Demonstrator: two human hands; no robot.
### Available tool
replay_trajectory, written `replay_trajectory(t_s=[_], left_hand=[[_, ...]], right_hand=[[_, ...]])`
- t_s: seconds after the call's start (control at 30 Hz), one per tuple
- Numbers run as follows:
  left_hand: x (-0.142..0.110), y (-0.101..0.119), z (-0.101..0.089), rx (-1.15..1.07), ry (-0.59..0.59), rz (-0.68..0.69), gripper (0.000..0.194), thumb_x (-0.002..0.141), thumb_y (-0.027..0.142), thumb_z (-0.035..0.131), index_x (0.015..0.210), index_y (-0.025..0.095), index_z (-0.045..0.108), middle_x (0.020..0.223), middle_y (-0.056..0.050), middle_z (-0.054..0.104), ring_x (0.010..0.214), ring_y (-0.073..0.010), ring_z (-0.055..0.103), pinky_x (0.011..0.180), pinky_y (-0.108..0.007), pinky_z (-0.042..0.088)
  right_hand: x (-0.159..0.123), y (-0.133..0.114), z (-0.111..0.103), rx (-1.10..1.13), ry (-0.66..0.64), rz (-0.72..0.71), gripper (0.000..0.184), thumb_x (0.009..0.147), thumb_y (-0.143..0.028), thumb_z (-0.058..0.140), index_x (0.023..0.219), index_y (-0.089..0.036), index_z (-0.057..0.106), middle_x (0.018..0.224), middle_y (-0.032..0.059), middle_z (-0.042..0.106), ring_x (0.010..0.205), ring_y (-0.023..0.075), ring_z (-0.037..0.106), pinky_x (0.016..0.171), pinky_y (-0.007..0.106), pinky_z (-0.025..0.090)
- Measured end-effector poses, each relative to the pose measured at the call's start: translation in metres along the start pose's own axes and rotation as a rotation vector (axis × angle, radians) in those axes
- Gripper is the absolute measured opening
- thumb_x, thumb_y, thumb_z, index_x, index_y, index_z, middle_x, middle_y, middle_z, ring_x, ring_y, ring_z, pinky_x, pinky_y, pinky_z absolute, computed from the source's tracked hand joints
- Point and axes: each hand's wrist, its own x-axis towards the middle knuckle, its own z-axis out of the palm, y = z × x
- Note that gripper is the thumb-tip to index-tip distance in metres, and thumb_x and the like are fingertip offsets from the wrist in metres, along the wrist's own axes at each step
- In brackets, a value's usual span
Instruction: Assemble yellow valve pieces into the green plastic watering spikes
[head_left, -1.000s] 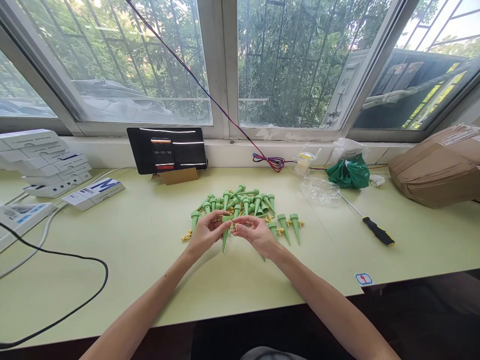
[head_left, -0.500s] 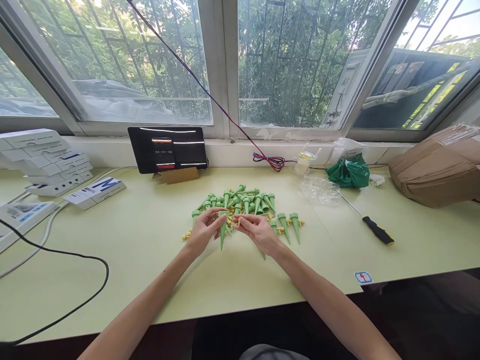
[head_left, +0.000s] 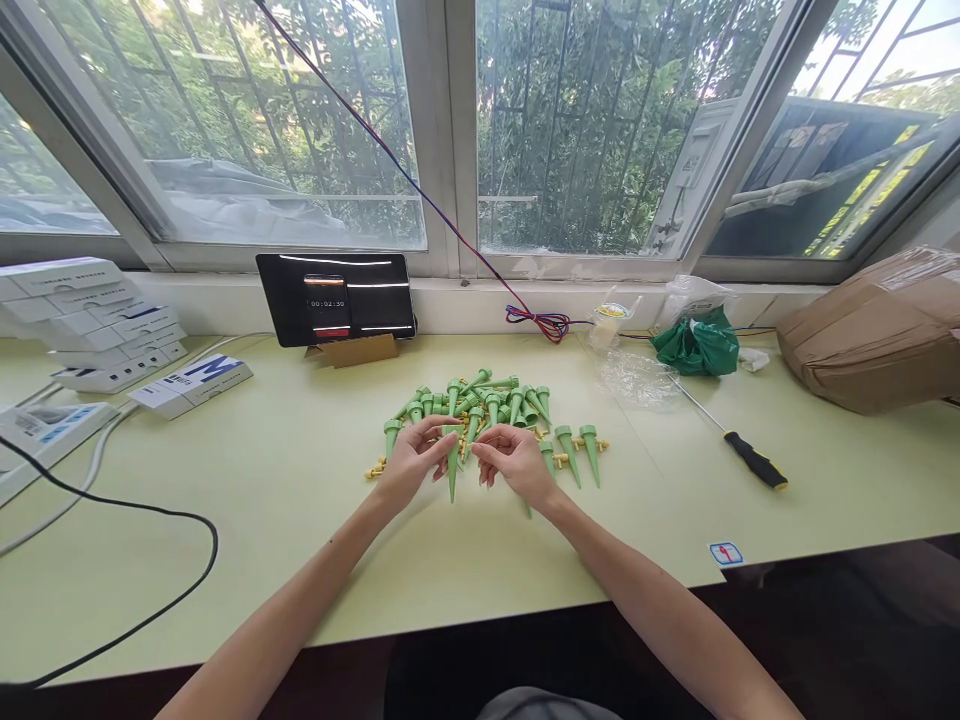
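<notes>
My left hand pinches a green plant watering spike near its wide cap, with the tip pointing down. Close to the cap's right side, my right hand is closed in a pinch on a small yellow valve, now mostly hidden by the fingers. Whether the valve touches the cap I cannot tell. Just beyond both hands lies a heap of green spikes mixed with small yellow valves. To the right of my right hand, spikes with yellow valves at their caps lie in a row.
A screwdriver lies at the right, near a green plastic bag and a brown package. A tablet showing a timer stands at the back. White boxes and a black cable are on the left.
The spike in my left hand has shifted slightly right. My right fingers have come nearer its cap, and the yellow valve they held in plain sight is now mostly covered.
</notes>
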Motion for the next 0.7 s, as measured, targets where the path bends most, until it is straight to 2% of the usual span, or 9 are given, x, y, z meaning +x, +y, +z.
replay_trajectory(t_s=[0.27, 0.7], left_hand=[[0.0009, -0.0044, -0.0006, -0.029, -0.060, 0.001, 0.035, 0.084, 0.038, 0.071, 0.113, 0.019, 0.066, 0.064, 0.004, 0.051, 0.047, -0.0078, 0.046, 0.045, -0.022, 0.040], [0.0007, -0.0054, -0.0024, -0.030, -0.142, 0.012, 0.041, 0.089, 0.037, 0.065, 0.125, 0.019, 0.062, 0.069, 0.002, 0.055, 0.053, -0.0094, 0.049, 0.051, -0.024, 0.043]], right_hand=[[0.0005, 0.0005, 0.0014, -0.006, 0.003, -0.059, 0.029, 0.078, -0.046, 0.073, 0.085, -0.018, 0.069, 0.058, -0.0008, 0.062, 0.052, 0.0155, 0.062, 0.053, 0.031, 0.056], [0.0026, 0.0061, -0.0022, -0.036, 0.056, -0.100, 0.028, 0.080, -0.044, 0.072, 0.088, -0.018, 0.066, 0.061, -0.0008, 0.063, 0.053, 0.0150, 0.063, 0.051, 0.028, 0.056]])
